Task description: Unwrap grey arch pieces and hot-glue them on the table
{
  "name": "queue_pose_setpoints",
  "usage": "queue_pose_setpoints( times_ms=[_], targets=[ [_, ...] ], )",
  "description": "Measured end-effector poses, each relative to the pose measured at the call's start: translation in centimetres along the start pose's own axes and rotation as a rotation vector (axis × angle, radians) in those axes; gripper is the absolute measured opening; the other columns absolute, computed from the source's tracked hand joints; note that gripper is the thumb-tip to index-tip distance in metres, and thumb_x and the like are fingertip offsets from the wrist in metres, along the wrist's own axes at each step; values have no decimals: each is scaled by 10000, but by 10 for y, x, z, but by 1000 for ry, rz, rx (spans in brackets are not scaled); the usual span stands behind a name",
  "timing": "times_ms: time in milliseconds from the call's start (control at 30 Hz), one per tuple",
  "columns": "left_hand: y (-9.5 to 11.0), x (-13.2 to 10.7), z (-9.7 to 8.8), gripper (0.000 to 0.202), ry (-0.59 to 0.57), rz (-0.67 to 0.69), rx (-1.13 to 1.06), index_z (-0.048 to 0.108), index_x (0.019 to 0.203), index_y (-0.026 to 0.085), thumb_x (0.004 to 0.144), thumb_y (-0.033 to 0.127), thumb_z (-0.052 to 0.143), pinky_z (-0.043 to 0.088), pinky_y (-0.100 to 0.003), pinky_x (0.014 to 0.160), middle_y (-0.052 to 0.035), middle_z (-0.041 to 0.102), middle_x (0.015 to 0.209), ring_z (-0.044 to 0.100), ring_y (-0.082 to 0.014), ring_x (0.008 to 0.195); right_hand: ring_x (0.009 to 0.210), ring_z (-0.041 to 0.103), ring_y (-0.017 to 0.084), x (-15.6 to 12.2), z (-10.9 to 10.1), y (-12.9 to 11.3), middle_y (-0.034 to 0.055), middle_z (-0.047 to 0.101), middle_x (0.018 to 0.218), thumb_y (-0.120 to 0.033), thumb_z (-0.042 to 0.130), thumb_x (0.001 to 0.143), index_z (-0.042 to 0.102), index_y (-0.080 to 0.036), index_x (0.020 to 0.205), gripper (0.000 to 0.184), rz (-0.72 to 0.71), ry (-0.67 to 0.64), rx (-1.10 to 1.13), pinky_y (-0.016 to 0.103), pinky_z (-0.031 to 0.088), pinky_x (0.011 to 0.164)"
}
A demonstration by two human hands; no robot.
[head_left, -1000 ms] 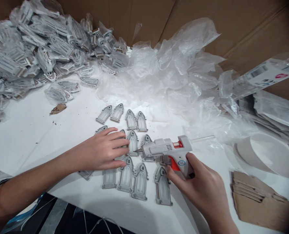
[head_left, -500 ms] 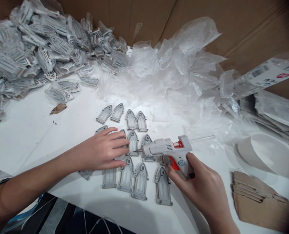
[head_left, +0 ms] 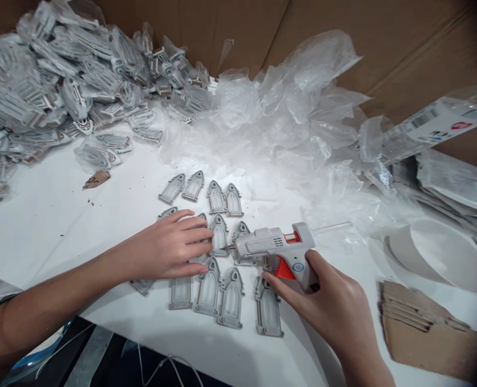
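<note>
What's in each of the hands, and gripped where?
Right hand grips the glue gun by its handle, finger on the orange trigger. Left hand holds nothing, pressing flat on grey arch-shaped pieces.

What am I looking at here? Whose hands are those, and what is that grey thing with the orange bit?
The camera sits on a person's head and looks down, so these are that person's own hands. The right hand holds a grey glue gun with an orange trigger. The left hand lies flat on small grey arch-shaped window pieces laid in rows on the white table. Behind are crumpled clear plastic bags, a heap of bagged grey pieces, and brown cardboard pieces at the right.
</note>
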State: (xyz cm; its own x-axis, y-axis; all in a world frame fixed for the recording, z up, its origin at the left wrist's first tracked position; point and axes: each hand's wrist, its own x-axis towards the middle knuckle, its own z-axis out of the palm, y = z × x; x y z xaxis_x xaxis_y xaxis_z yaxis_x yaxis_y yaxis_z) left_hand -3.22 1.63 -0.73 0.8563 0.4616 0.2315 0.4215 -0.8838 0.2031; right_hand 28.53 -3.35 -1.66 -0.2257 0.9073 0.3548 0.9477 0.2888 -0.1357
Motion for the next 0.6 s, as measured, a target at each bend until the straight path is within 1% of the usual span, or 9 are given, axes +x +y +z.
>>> queue_pose_setpoints(
  times_ms=[100,167,333,467,600],
  targets=[
    [0,0,0,344,-1,0,-5,652,1162,156,1061,396,427,417,-418,968,-92,687,1223,585,-265,1181,359,367,79,2,-3,-1,-82,364,459,-747,582,808,318,-240,709,580,1,-26,7,201,236,403],
    [0,0,0,346,-4,-1,-7,653,1161,153,1059,397,430,418,-420,966,-94,686,1222,588,-266,1176,355,358,81,3,-3,-1,-82,359,454,-774,565,803,312,-242,707,597,4,-20,4,204,234,400],
    [0,1,-1,326,-1,-2,2,657,1147,160,1053,393,449,424,-407,963,-95,693,1207,594,-260,1168,348,334,82,3,0,0,-74,377,451,-837,522,786,334,-241,703,630,19,-25,-7,218,239,403],
    [0,1,0,299,15,0,6,658,1140,165,1033,393,497,429,-400,969,-95,693,1199,597,-262,1167,352,336,90,3,2,0,-72,381,444,-852,495,792,355,-240,719,632,-11,6,-25,222,231,401],
    [0,1,0,308,8,-1,-1,658,1142,157,1037,391,487,427,-407,964,-97,690,1202,597,-266,1167,353,350,94,2,1,1,-72,388,446,-855,489,793,347,-241,729,634,-16,0,-37,215,233,402]
  ],
)
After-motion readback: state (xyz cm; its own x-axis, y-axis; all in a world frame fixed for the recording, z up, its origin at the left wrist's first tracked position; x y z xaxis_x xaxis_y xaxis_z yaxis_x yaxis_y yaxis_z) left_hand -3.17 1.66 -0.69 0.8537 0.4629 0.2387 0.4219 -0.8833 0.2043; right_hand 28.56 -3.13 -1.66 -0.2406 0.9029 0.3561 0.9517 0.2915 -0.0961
